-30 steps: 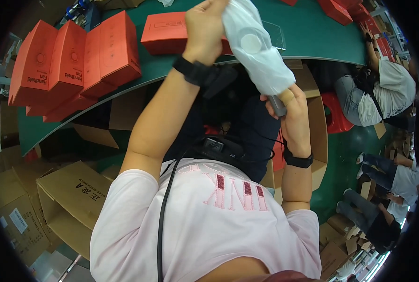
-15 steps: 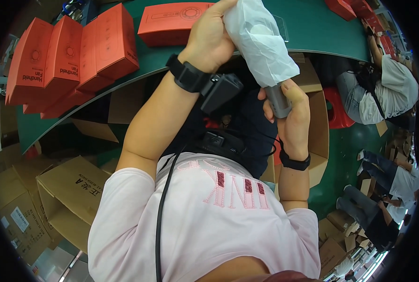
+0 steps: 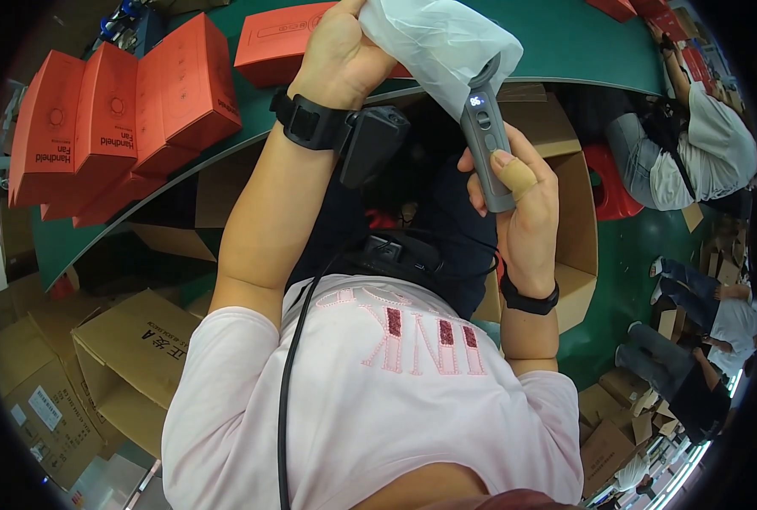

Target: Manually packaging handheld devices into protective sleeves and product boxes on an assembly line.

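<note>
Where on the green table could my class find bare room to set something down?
Widest: the green table between the white bag and the far-right red boxes. A narrow strip parts the single red box from the stacked red boxes at left, where it is crowded.

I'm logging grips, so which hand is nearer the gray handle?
Right. The right hand grips the gray handle; the left hand is farther away, up to its left, holding the white bag.

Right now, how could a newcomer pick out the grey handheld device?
Start from the green table along the top. Below its edge, the right hand grips the grey device, whose far end a white bag partly covers. Unlike its neighbours, it shows a lit display.
</note>
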Demonstrator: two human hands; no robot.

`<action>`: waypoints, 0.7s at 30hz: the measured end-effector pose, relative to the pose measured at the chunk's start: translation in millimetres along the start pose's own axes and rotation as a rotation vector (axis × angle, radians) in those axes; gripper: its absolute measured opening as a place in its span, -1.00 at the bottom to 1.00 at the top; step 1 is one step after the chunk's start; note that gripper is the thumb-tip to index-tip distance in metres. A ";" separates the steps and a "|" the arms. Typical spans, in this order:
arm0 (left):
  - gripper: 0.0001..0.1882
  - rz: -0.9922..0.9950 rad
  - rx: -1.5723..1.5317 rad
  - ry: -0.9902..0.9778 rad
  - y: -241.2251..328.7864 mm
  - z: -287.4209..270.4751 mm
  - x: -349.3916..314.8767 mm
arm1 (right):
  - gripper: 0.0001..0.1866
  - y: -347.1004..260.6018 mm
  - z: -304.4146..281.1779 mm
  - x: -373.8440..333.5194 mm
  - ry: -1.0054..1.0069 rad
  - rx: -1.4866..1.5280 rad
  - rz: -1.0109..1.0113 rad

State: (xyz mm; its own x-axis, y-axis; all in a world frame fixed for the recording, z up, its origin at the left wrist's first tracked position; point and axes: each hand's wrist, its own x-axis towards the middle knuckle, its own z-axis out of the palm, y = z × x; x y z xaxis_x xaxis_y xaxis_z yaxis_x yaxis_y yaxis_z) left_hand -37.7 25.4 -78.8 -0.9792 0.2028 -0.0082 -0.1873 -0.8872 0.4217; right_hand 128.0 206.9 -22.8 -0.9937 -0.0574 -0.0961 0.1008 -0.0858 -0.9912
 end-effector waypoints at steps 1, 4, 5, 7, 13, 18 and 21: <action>-0.60 0.005 0.001 -0.003 5.5 6.4 -2.5 | -0.50 -0.9 -0.7 0.6 -0.004 0.000 -0.004; -0.45 -0.036 -0.048 -0.039 11.2 30.9 -21.1 | -0.44 -0.6 -1.2 0.0 -0.051 -0.051 0.003; -0.54 -0.005 0.061 -0.089 6.6 40.7 -29.0 | -0.44 3.7 3.4 2.0 0.024 -0.144 -0.121; -0.63 0.021 0.170 -0.019 -14.2 59.7 -39.8 | -0.47 -4.6 4.2 0.1 0.074 -0.291 -0.177; -0.26 0.453 0.547 -0.039 -66.8 74.3 -58.5 | -0.53 6.0 -11.7 19.4 0.288 -0.190 -0.412; -0.09 0.227 0.486 -0.261 -88.4 75.9 -89.0 | -0.62 33.7 -31.3 32.2 0.332 0.275 -0.481; -0.33 0.101 0.275 -0.169 -37.3 88.4 -75.0 | -0.59 24.3 -31.8 23.4 0.384 0.033 -0.650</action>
State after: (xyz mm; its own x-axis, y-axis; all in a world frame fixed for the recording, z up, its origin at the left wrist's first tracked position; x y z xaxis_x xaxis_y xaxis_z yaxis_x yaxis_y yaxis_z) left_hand 49.6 79.9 -13.7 -0.9605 0.2063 0.1867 -0.0398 -0.7660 0.6416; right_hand 105.6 235.1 -52.0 -0.8000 0.3649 0.4762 -0.5162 -0.0140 -0.8564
